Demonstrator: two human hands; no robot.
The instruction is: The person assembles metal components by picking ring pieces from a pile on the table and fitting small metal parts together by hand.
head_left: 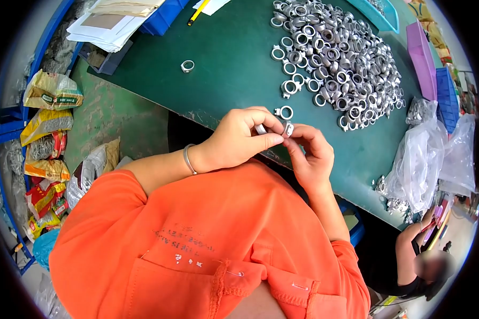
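Observation:
My left hand, with a metal bangle at the wrist, is closed in a pinch over the near edge of the table. A small silver metal ring clamp is between its fingertips and those of my right hand, also closed. Another metal ring piece shows within the curl of my left fingers. Just beyond my fingertips a loose ring clamp lies on the table. The large pile of ring clamps spreads farther back to the right. A single ring clamp lies apart at the left.
The green table carries papers, a yellow pencil, a turquoise tray, a purple bin and plastic bags. Sacks fill a rack at left. Another person's arm is at lower right.

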